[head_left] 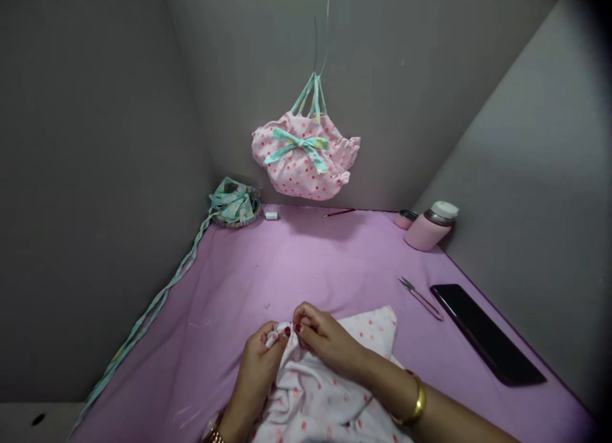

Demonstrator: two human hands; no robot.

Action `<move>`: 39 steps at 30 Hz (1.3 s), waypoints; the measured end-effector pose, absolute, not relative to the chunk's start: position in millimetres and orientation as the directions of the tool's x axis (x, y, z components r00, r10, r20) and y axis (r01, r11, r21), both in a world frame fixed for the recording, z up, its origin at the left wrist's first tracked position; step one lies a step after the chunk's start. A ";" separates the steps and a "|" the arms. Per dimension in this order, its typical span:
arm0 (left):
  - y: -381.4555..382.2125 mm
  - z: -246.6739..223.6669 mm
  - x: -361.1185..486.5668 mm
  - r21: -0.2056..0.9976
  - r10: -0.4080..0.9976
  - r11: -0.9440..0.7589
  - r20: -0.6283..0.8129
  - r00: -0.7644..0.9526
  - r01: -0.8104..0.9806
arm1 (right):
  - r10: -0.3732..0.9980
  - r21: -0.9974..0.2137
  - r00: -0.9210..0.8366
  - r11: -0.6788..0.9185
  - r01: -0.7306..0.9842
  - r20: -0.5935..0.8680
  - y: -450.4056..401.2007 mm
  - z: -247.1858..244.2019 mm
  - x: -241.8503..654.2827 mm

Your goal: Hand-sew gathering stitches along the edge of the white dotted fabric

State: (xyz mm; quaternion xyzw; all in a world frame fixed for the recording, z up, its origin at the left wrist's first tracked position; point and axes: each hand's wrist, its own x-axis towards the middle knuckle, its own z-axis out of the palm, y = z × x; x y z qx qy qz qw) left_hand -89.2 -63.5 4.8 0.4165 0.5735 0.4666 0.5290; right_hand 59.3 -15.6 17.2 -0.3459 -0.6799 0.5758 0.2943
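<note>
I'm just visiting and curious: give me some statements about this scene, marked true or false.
1. The left hand holds spotted cloth. True.
2. The right hand is touching the phone. False: its fingers are beside the left hand, at the cloth.
3. The snips lie left of the phone. True.
4. The bow on the hanging piece is black. False: the bow is mainly teal.
5. The flask is pink. True.

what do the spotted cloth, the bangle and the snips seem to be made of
The spotted cloth looks like thin, matte fabric, perhaps cotton: it bunches in soft folds. The bangle seems polished gold-toned metal, given its bright highlight. The snips show grey, probably steel blades; the reddish handle's material is unclear.
</note>
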 end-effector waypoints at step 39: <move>-70.7 3.9 -89.7 0.989 0.992 0.128 -0.127 -0.025 0.071 | 0.967 -0.975 -0.234 0.046 -0.217 0.098 22.9 80.0 58.7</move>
